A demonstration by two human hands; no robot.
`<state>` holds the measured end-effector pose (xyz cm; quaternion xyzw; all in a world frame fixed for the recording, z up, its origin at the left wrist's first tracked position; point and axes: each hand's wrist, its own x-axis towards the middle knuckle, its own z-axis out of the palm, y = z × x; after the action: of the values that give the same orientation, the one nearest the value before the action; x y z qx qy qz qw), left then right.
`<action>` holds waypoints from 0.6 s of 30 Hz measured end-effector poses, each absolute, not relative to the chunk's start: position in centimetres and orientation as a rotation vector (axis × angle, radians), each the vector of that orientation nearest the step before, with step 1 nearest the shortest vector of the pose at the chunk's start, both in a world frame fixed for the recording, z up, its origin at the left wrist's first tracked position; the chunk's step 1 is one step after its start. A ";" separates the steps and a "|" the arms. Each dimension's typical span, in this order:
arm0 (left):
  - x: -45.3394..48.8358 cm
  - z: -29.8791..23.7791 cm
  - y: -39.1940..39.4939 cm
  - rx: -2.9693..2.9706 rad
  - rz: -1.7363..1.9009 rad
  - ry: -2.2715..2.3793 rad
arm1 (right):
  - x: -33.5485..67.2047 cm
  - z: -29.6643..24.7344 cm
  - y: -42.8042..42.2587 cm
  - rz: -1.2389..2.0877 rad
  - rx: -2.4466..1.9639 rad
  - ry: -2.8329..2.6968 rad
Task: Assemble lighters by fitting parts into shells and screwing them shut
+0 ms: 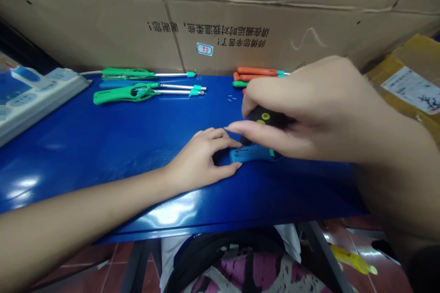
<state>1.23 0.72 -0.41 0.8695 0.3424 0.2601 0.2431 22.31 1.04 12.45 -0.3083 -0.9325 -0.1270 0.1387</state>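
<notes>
My right hand [305, 110] is closed round the black handle of a screwdriver [264, 116] with yellow ring marks. Its thin shaft slants down to the end of a blue stick lighter [256, 153] lying on the table. That end is pinched between the thumb and fingers of my left hand [202, 158]. A bit of green shows farther along the lighter, and my right hand hides the rest of it. Whether the screwdriver's tip sits in a screw is too small to tell.
Green and blue stick lighters [125, 94] with metal stems lie at the back left; orange and green ones [257, 72] lie at the back middle. A cardboard box [120, 32] walls the rear. A white power strip [41, 100] is left, a smaller taped box [409, 78] right.
</notes>
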 end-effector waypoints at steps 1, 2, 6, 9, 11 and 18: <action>1.2 -0.4 0.7 2.383 0.718 0.939 | 22.2 12.4 1.0 -0.436 -0.950 -2.656; 1.2 -0.4 0.7 2.388 0.722 0.941 | 22.2 12.3 1.0 -0.453 -0.991 -2.640; 1.2 -0.3 0.7 2.376 0.696 0.932 | 22.7 13.1 0.9 -0.131 -0.955 -2.782; 1.3 -0.3 0.7 2.373 0.691 0.930 | 23.1 13.5 0.9 0.018 -0.843 -2.856; 1.3 -0.2 0.6 2.382 0.699 0.931 | 22.9 13.2 1.0 -0.053 -0.796 -2.832; 1.4 0.1 0.6 2.385 0.697 0.953 | 22.3 12.6 1.2 -0.412 -0.774 -2.720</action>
<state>1.40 0.55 0.13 0.8704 0.3478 0.2544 0.2379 22.31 1.15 12.64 -0.2679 -0.9423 -0.1428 0.1412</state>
